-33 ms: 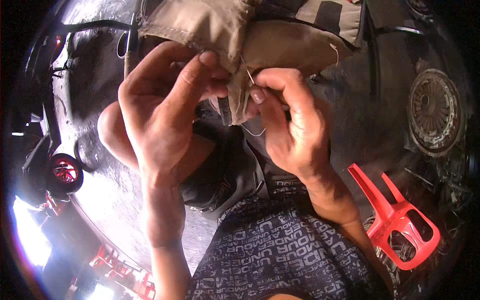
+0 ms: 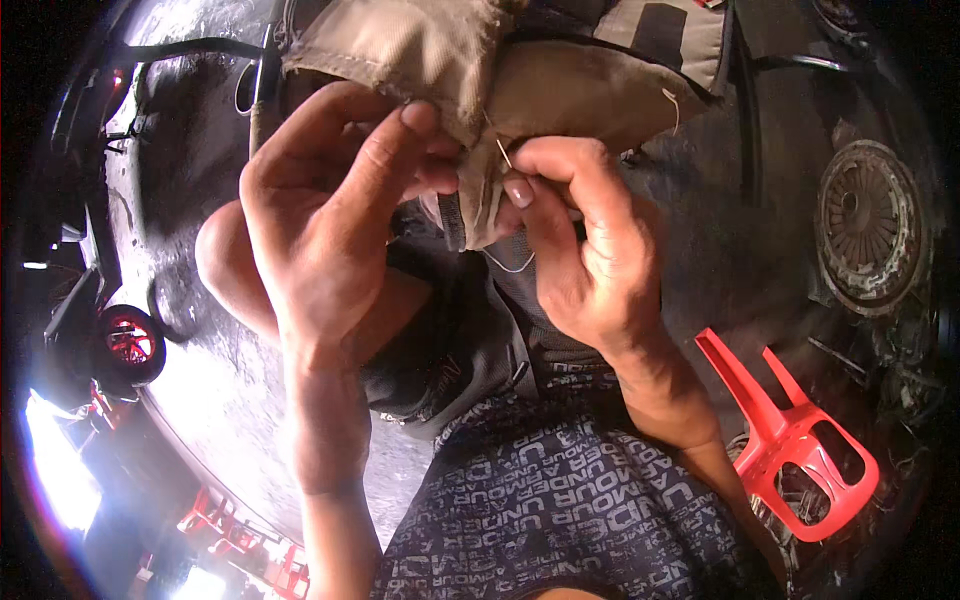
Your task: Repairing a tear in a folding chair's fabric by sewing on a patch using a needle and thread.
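Note:
A tan cloth piece (image 2: 400, 45), thick and worn along its seams, lies over my lap at the top of the view. My left hand (image 2: 335, 215) is closed on the cloth's edge, thumb against bent fingers. Between the thumb and forefinger of my right hand (image 2: 595, 250) is a thin sewing needle (image 2: 504, 153), its bare end pointing up and left, close against a folded cloth corner (image 2: 482, 215). Pale thread (image 2: 515, 269) loops below that corner. Beside the fold hangs a short dark strap (image 2: 449, 222). My left fingertips are partly hidden behind the thumb.
A red plastic chair (image 2: 765, 450) stands at lower right, above a tangle of parts. A round, ribbed metal disc (image 2: 868, 225) is at far right. To the left, a wheel with a red rim (image 2: 130, 343) stands by the grey floor (image 2: 225, 385).
My right hand and the needle have shifted very slightly to the right. The cloth has moved a little with them; both grips look the same.

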Demonstrator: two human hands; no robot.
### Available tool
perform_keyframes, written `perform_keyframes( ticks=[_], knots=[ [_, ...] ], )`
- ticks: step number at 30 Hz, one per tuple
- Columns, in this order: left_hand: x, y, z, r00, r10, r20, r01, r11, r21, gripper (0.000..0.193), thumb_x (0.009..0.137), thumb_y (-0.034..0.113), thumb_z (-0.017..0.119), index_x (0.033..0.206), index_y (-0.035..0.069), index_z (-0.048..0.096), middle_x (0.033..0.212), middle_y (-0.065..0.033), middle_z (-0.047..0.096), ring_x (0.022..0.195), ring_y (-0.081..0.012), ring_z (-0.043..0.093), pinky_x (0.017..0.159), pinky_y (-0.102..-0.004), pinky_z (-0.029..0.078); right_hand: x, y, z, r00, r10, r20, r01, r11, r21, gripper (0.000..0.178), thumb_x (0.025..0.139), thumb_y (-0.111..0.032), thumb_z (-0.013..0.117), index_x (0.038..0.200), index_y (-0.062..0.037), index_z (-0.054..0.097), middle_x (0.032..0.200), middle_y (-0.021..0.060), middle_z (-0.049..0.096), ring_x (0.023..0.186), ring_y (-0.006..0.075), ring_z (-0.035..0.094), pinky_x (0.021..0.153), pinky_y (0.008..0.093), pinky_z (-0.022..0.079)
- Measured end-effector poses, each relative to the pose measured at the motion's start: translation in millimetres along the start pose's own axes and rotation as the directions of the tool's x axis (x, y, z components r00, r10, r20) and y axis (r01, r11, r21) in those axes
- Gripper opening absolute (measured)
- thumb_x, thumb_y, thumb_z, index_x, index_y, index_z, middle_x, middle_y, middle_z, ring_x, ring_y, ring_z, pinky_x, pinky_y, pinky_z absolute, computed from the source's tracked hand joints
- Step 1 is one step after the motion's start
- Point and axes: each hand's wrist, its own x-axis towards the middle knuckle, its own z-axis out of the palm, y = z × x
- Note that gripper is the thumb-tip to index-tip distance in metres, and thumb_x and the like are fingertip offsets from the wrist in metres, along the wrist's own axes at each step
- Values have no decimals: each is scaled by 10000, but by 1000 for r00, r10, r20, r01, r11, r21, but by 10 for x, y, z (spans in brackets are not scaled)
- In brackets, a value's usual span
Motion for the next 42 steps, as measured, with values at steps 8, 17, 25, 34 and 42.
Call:
perform_keyframes(
  ticks=[8, 17, 25, 34, 42],
  knots=[
    [106, -163, -66, 994, -56, 98, 81, 961, -266, 134, 947, 124, 640, 958, -9, 636, 821, -90, 674, 692, -137, 654, 645, -239, 555, 90, 117, -99, 998, -45, 54, 45, 999, -11, 141, 908, 17, 614, 1040, -31, 614, 859, 159, 693, 788, 329, 718, 657, 369, 548],
    [130, -175, -26, 985, -108, 135, 155, 897, -415, 123, 929, 114, 694, 945, -5, 664, 840, -95, 707, 671, -114, 658, 652, -215, 559, 132, 118, -146, 994, -51, 94, 55, 998, -41, 106, 928, 40, 639, 1032, 25, 651, 824, 64, 697, 684, 90, 650, 618, 235, 530],
    [130, -248, 14, 989, -115, 97, 145, 899, -413, 128, 911, 133, 728, 913, 16, 677, 831, -79, 714, 662, -105, 665, 598, -196, 544, 124, 77, -177, 995, 14, 101, -8, 998, -63, 111, 925, 52, 628, 1030, 27, 653, 826, 71, 702, 704, 99, 671, 631, 238, 539],
    [117, -293, 29, 988, -125, 87, 150, 897, -416, 115, 923, 141, 717, 934, 37, 671, 837, -62, 717, 662, -98, 670, 571, -189, 530, 101, 130, -181, 996, -14, 87, 20, 998, -65, 108, 928, 47, 617, 1026, 22, 653, 814, 79, 699, 688, 110, 673, 623, 240, 533],
    [105, -314, 67, 992, -112, 63, 128, 893, -432, 116, 934, 134, 703, 982, 32, 675, 846, -62, 713, 654, -96, 667, 557, -186, 538, 98, 155, -218, 995, -16, 96, 24, 996, -81, 109, 922, 46, 621, 1018, 15, 662, 798, 78, 695, 675, 112, 665, 608, 243, 524]
  ],
)
